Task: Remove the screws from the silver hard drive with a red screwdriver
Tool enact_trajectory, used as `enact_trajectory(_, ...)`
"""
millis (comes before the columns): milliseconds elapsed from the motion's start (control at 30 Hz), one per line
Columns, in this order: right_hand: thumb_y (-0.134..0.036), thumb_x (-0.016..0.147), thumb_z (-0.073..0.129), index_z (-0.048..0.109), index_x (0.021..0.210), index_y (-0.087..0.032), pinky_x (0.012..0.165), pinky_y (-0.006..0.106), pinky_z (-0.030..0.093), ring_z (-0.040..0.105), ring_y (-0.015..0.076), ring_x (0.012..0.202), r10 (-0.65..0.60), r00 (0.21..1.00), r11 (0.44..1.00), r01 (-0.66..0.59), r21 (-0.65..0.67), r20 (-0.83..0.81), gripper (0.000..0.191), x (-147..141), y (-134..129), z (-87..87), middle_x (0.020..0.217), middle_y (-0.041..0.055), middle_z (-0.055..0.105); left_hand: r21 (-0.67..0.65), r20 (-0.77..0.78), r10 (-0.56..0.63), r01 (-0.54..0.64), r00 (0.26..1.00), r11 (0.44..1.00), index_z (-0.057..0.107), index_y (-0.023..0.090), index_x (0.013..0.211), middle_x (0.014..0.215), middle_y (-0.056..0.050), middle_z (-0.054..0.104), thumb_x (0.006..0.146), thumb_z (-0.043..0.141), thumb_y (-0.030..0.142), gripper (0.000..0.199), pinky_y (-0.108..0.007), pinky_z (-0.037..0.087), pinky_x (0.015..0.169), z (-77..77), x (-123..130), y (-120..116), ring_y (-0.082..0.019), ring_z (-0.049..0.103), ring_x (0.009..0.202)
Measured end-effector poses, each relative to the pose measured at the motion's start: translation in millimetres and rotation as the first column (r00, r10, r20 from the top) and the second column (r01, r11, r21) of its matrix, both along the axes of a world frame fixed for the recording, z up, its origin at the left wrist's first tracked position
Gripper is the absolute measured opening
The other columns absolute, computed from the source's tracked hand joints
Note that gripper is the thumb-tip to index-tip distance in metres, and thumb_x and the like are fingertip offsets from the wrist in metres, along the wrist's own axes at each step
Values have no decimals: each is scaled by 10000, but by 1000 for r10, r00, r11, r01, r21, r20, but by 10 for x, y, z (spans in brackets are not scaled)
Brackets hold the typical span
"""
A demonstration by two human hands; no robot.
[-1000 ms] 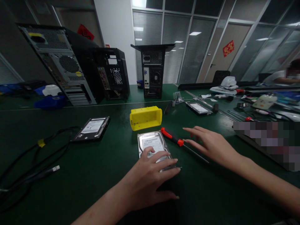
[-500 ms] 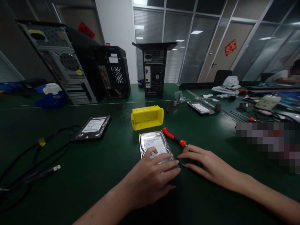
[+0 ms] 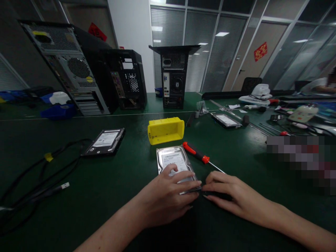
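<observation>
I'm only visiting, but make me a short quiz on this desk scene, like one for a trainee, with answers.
1. Which tool lies near the right hand?
A) pliers
B) a screwdriver
C) a hammer

2. True or false: the left hand covers part of the silver hard drive.

3. Fill in the colour: the plastic bin just beyond that drive is ____.

Key: 1. B; 2. True; 3. yellow.

Shiny metal hard drive [image 3: 166, 151] with paper-like label [image 3: 175, 159], smooth plastic bin [image 3: 168, 133], plastic screwdriver handle [image 3: 196, 152], smooth tabletop [image 3: 105, 189].
</observation>
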State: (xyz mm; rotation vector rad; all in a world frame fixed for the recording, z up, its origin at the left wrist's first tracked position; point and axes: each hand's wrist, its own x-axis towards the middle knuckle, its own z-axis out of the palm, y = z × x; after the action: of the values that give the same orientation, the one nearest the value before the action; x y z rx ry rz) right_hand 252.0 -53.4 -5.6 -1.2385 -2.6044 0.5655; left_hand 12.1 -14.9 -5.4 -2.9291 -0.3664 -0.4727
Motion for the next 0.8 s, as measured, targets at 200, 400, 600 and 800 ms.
enact_trajectory(200, -224, 928, 416, 508, 1262, -270, 812, 274, 514, 578, 143, 952, 16, 999, 992, -22, 122, 43, 349, 76, -97, -100, 1042, 54, 568, -10, 4, -9, 9, 1000, 1000, 597, 236, 1071, 1267, 28, 581, 928, 461, 286, 204, -371, 281, 914, 17, -9, 4, -180, 451, 1195)
enact_trajectory(400, -232, 910, 460, 551, 1221, -245, 833, 271, 531, 602, 149, 975, -53, 998, 978, 59, 199, -32, 324, 127, -34, -220, 1063, 60, 586, -49, -14, -13, 12, 1000, 999, 602, 235, 1072, 1279, 21, 573, 909, 498, 307, 206, -373, 285, 933, 42, -16, 3, -184, 453, 1197)
enact_trajectory(600, -226, 904, 470, 638, 1055, -227, 796, 242, 529, 620, 133, 913, -92, 990, 971, 114, 209, -111, 226, 125, -10, -244, 985, 45, 604, -88, -26, -13, 10, 1000, 996, 619, 224, 1056, 1278, -2, 576, 901, 509, 310, 209, -373, 290, 932, 61, -12, -11, -200, 463, 1190)
enact_trajectory(800, -234, 903, 473, 599, 1149, -227, 789, 245, 518, 607, 136, 916, -85, 986, 981, 108, 159, -144, 276, 132, 33, -231, 991, 50, 602, -106, -23, 0, -2, 1000, 994, 629, 223, 1050, 1290, 5, 565, 890, 525, 311, 210, -379, 296, 932, 56, -6, -20, -197, 466, 1187)
